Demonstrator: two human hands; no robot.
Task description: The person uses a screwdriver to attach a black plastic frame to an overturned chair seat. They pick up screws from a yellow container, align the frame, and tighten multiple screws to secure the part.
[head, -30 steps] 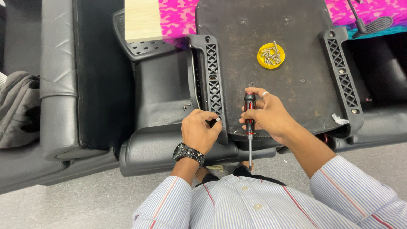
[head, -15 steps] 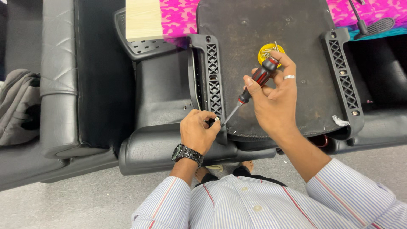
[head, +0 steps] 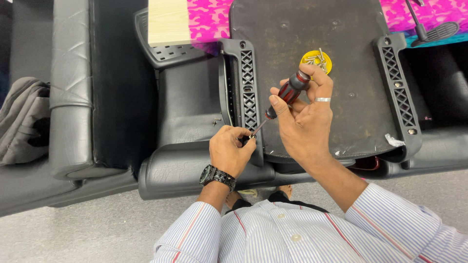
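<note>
My right hand [head: 304, 114] grips a screwdriver [head: 285, 97] with a red and black handle, its shaft slanting down-left. The tip meets the lower end of a black lattice bracket [head: 247, 92] on the left side of an upturned black seat base [head: 312, 63]. My left hand [head: 229, 148], a watch on its wrist, pinches something small, likely a screw, right at the tip; the part itself is hidden by the fingers. A yellow dish [head: 316, 59] of several screws sits on the seat base just beyond my right hand.
A matching lattice bracket [head: 397, 83] runs along the base's right side. Black leather cushions [head: 102, 87] lie to the left, with a grey bag [head: 22, 119] at the far left. A pale wooden board [head: 168, 22] and pink patterned cloth [head: 209, 17] lie beyond. One loose screw [head: 216, 121] rests on the cushion.
My right hand swung the screwdriver from pointing straight down near the seat's front edge to a slant, bringing its tip to my left hand's fingers at the bracket. The left hand barely moved.
</note>
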